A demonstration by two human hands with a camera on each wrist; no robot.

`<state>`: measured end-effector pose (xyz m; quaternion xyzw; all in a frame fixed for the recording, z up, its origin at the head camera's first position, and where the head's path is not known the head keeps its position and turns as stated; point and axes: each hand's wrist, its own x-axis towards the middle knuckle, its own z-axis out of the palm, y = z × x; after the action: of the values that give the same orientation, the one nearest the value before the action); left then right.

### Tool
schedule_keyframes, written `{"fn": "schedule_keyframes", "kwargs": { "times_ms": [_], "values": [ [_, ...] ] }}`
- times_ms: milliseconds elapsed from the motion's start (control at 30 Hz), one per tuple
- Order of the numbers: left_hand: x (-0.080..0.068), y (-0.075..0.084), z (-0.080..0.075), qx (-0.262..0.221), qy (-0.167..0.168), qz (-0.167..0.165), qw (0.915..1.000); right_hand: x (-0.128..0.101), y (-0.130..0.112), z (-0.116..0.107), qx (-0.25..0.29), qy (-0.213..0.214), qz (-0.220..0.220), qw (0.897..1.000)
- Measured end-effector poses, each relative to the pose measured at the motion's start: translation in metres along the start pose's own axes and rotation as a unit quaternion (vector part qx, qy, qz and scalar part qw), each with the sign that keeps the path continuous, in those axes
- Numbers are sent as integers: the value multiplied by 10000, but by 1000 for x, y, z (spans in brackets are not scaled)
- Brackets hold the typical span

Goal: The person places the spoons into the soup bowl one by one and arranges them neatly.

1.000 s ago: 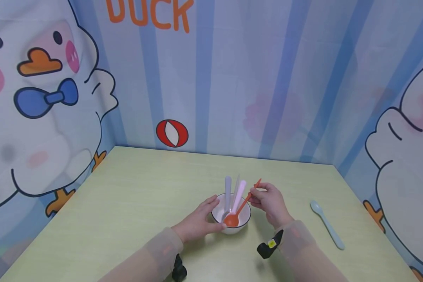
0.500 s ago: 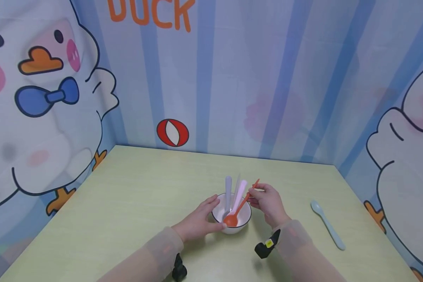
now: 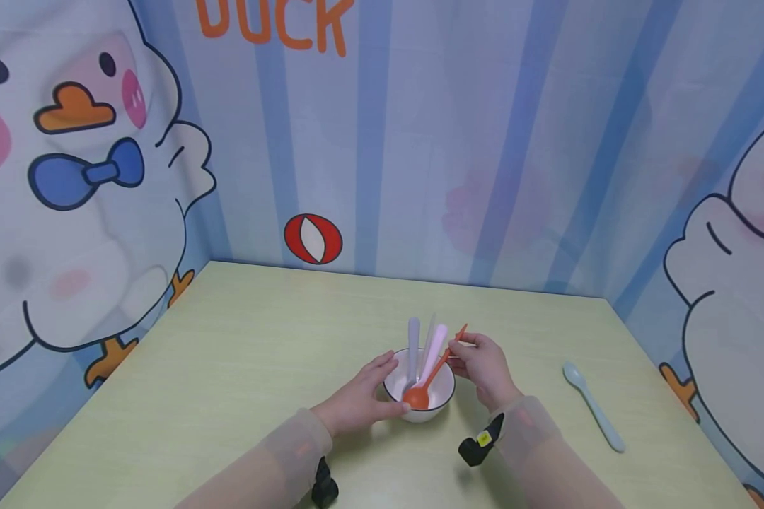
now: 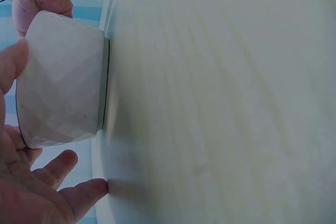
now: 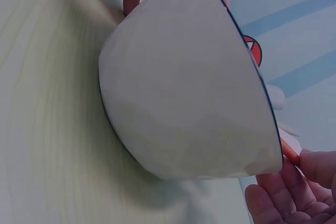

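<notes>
A white bowl point(image 3: 420, 416) with a dark rim stands on the table in the head view. My left hand point(image 3: 366, 398) holds its left side, thumb at the near rim and fingers at the far rim. On the bowl's right, my right hand point(image 3: 484, 367) pinches the handle of an orange spoon point(image 3: 416, 398), whose round head lies inside the bowl. A lavender handle point(image 3: 413, 343), a pink handle point(image 3: 434, 351) and a thin pale handle point(image 3: 429, 332) lean up beside it. The left wrist view shows the bowl's outer wall point(image 4: 65, 80) between thumb and fingers.
A light blue spoon point(image 3: 592, 406) lies on the pale wooden table point(image 3: 261, 332), right of the right hand. Behind the table hangs a blue striped cloth point(image 3: 414, 141) printed with white ducks.
My right hand and the orange spoon's handle have shifted slightly to the left. The left hand still holds the bowl in the same place.
</notes>
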<state>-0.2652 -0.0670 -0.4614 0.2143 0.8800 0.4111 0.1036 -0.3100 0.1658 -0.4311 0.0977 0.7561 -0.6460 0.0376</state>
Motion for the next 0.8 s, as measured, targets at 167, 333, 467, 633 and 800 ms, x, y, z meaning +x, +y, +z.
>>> {"fn": "schedule_keyframes", "kwargs": {
  "times_ms": [167, 333, 467, 633, 800],
  "values": [
    [0, -1, 0, -16, 11, 24, 10000, 1, 3, 0, 5, -47, -31, 10000],
    [0, 0, 0, -42, 19, 34, 10000, 2, 5, 0, 34, -24, -29, 10000],
    [-1, 0, 0, -32, 14, 34, 10000, 2, 7, 0, 45, -6, -7, 10000],
    [-1, 1, 0, -35, 17, 33, 10000, 2, 7, 0, 88, -9, -10, 10000],
    [-1, 0, 0, -64, 12, 17, 10000, 2, 8, 0, 148, -49, -7, 9999]
  ]
}}
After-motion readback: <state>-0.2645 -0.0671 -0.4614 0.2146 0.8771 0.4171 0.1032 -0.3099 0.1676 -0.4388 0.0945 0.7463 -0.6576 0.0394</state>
